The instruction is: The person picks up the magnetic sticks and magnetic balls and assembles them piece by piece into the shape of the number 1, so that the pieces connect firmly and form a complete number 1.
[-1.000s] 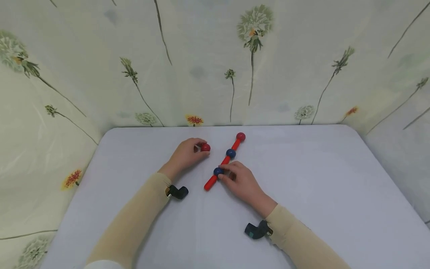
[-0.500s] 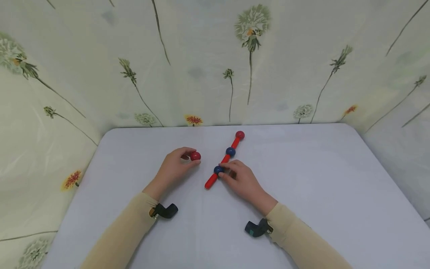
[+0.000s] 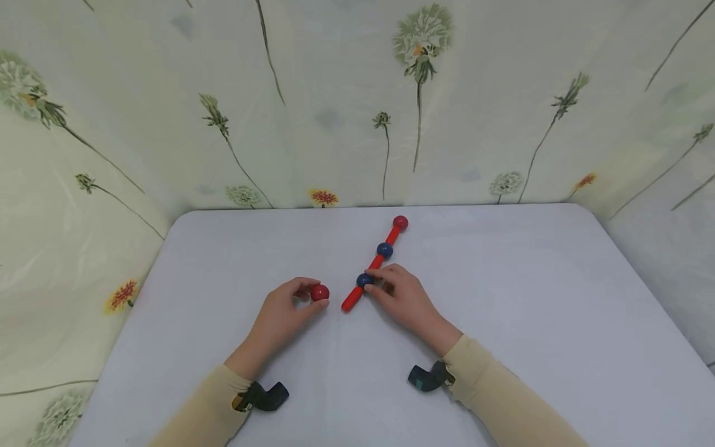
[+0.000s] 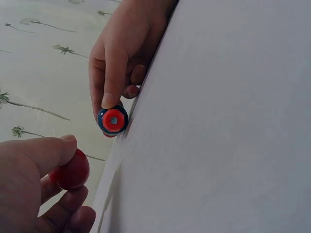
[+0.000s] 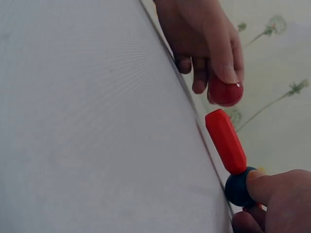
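Note:
Between thumb and fingers my left hand [image 3: 287, 311] pinches a red ball [image 3: 320, 292], also plain in the left wrist view as a dark red ball [image 4: 72, 171]. My right hand [image 3: 406, 299] pinches the nearer blue ball [image 3: 364, 280] of a straight chain. That chain alternates red rods and balls: a free red rod [image 3: 352, 299] at the near end, two blue balls, and a red ball [image 3: 400, 223] at the far end. In the left wrist view the rod's end face [image 4: 113, 121] shows a grey round centre. A small gap separates the held red ball from the rod's free end.
A white-covered table [image 3: 536, 298] lies under both hands. Behind it and at the sides hangs a pale curtain [image 3: 335, 81] printed with dandelions. A black wrist camera [image 3: 268, 396] sits on the left sleeve, another black camera [image 3: 427, 377] on the right.
My left hand has drawn back toward the near side and slightly left, bringing the red ball level with the chain's near end. My right hand and the chain stay almost where they were.

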A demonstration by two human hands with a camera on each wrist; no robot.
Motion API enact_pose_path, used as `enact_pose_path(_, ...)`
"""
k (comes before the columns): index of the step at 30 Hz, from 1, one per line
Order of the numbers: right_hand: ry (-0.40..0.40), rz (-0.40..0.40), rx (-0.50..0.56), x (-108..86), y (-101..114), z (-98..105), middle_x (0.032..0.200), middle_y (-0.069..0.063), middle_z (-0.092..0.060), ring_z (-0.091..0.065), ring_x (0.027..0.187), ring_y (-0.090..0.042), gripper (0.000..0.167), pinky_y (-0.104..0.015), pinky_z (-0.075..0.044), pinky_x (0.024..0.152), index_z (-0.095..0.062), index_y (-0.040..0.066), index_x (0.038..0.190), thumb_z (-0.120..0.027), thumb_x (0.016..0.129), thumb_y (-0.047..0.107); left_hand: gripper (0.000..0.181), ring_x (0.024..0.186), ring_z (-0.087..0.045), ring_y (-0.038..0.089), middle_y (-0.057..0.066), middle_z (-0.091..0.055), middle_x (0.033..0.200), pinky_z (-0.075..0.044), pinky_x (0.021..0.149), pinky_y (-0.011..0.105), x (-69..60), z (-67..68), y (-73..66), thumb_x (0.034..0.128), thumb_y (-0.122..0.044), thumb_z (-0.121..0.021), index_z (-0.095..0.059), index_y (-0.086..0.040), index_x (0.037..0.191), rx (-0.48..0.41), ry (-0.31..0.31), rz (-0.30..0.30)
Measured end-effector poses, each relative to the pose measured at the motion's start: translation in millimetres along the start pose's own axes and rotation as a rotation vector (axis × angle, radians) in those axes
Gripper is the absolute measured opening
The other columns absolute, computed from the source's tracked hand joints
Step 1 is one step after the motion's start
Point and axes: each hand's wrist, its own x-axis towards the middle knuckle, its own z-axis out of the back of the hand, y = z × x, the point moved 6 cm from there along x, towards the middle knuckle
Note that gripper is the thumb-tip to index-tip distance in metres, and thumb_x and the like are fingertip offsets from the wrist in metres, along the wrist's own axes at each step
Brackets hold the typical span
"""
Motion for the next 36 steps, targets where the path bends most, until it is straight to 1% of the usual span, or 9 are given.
enact_pose_path(3, 0.002, 0.002, -0.007, 0.1, -0.9, -0.4, 0.099, 0.004, -0.060, -0.053, 0.079, -0.010, 0.031, -0.027, -0.048, 0.068, -0.071, 0.014, 0.121, -0.072, 0.092, 0.027, 0.038, 0.092, -0.056, 0.012, -0.012, -0.063, 0.098, -0.050, 0.076, 0.034, -5.5, -1.9, -0.5, 0.0849, -0.045, -0.076, -0.067, -0.025, 0.116, -0.011, -0.012, -0.017)
enact_pose_path(7, 0.005, 0.006, -0.021, 0.5, -1.3, -0.2, 0.098, 0.004, -0.060, -0.053, 0.079, -0.010, 0.033, -0.027, -0.048, 0.068, -0.071, 0.014, 0.122, -0.072, 0.092, 0.027, 0.037, 0.092, -0.056, 0.011, -0.012, -0.063, 0.098, -0.050, 0.077, 0.034, -9.2, -3.5, -1.5, 0.0850, -0.042, -0.076, -0.067, -0.025, 0.116, -0.020, -0.022, -0.030)
enact_pose_path(10, 0.008, 0.007, -0.026, 0.6, -0.6, 0.7, 0.098, 0.004, -0.060, -0.053, 0.079, -0.010, 0.034, -0.027, -0.048, 0.068, -0.071, 0.014, 0.123, -0.073, 0.092, 0.027, 0.035, 0.093, -0.056, 0.011, -0.013, -0.063, 0.098, -0.050, 0.077, 0.033, -10.6, -4.1, -2.2, 0.0846, -0.040, -0.077, -0.067, -0.025, 0.115, -0.023, -0.021, -0.034)
enact_pose_path(14, 0.011, -0.002, -0.022, 0.7, 1.1, 1.0, 0.098, 0.003, -0.060, -0.053, 0.080, -0.011, 0.035, -0.027, -0.048, 0.068, -0.071, 0.014, 0.124, -0.073, 0.091, 0.027, 0.034, 0.092, -0.056, 0.011, -0.014, -0.063, 0.098, -0.050, 0.076, 0.034, -14.4, -7.4, -4.1, 0.0838, -0.038, -0.078, -0.067, -0.025, 0.114, -0.029, -0.013, -0.060)
enact_pose_path(17, 0.012, -0.005, -0.018, 0.9, 1.6, 1.0, 0.098, 0.002, -0.060, -0.053, 0.079, -0.011, 0.034, -0.028, -0.048, 0.068, -0.071, 0.014, 0.123, -0.073, 0.091, 0.026, 0.034, 0.092, -0.056, 0.010, -0.014, -0.063, 0.099, -0.050, 0.077, 0.034, -17.1, -10.5, -5.7, 0.0832, -0.038, -0.079, -0.067, -0.024, 0.112, -0.023, -0.011, -0.083)
enact_pose_path(26, 0.013, -0.010, -0.010, -0.1, 0.7, 0.0, 0.098, 0.003, -0.060, -0.054, 0.079, -0.011, 0.034, -0.027, -0.049, 0.068, -0.071, 0.014, 0.123, -0.073, 0.092, 0.027, 0.034, 0.097, -0.057, 0.009, -0.014, -0.065, 0.105, -0.051, 0.082, 0.036, -22.4, -11.3, -7.1, 0.0834, -0.039, -0.078, -0.068, -0.023, 0.112, 0.028, 0.000, -0.106)
enact_pose_path(33, 0.011, -0.009, -0.019, -0.3, -1.5, -1.7, 0.096, 0.004, -0.059, -0.054, 0.079, -0.010, 0.035, -0.027, -0.049, 0.068, -0.070, 0.014, 0.123, -0.073, 0.091, 0.028, 0.031, 0.099, -0.057, 0.008, -0.015, -0.064, 0.104, -0.051, 0.083, 0.034, -24.9, -10.8, -12.9, 0.0814, -0.035, -0.080, -0.072, -0.024, 0.110, 0.056, 0.016, -0.185)
enact_pose_path(36, 0.005, -0.003, -0.019, -0.6, -2.0, -0.9, 0.096, 0.004, -0.059, -0.054, 0.079, -0.011, 0.034, -0.027, -0.049, 0.067, -0.071, 0.014, 0.123, -0.073, 0.091, 0.028, 0.031, 0.099, -0.056, 0.007, -0.016, -0.064, 0.104, -0.050, 0.082, 0.034, -24.7, -11.5, -14.4, 0.0813, -0.034, -0.080, -0.073, -0.025, 0.110, 0.065, 0.026, -0.202)
